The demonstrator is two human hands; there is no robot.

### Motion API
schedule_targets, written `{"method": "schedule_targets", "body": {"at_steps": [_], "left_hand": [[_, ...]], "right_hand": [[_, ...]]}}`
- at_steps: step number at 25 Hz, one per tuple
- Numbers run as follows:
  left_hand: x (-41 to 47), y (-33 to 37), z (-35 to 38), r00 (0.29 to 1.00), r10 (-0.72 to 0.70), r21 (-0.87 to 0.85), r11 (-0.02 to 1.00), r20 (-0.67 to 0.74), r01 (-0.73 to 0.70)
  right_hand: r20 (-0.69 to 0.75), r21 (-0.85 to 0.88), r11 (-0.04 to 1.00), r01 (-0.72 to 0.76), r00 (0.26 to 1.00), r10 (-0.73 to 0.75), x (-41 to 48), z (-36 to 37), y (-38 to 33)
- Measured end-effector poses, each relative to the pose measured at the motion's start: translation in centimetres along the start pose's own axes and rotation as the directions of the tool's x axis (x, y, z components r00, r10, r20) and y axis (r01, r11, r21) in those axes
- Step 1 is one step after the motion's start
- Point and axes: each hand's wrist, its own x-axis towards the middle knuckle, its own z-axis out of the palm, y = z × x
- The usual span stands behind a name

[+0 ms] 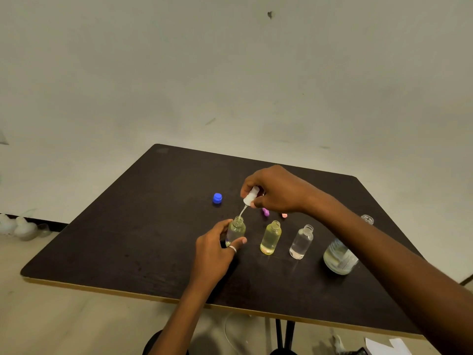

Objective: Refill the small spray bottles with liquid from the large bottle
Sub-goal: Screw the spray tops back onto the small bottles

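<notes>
On the dark brown square worktop, the left hand has its grip clamped around a small clear glass bottle of pale yellowish liquid, which stands upright near the middle. The right hand pinches a white plastic spray head just above it, tilted, its thin dip tube reaching down into the bottle's open neck. To the right stand a small open bottle of yellow liquid, then a small open clear bottle, then the large clear bottle partly behind the right forearm. A blue screw cap lies to the far left of the hands. A purple spray head and a pink one lie just under the right hand.
</notes>
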Motion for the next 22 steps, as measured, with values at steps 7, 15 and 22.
{"method": "schedule_targets", "body": {"at_steps": [7,15,22], "left_hand": [[-0.1,0.1,-0.1,1.000,0.011,0.008,1.000,0.011,-0.011],[0.0,-0.3,-0.1,0.999,0.033,0.008,0.999,0.004,-0.033],[0.0,-0.1,-0.1,1.000,0.031,0.002,1.000,0.003,-0.031]], "right_hand": [[0.059,-0.033,0.996,0.079,0.995,-0.077,0.4,3.4,-0.5],[0.091,-0.059,0.993,0.100,0.991,-0.094,0.9,4.4,-0.6],[0.134,-0.128,0.990,0.055,0.990,-0.038,1.7,4.6,-0.5]]}}
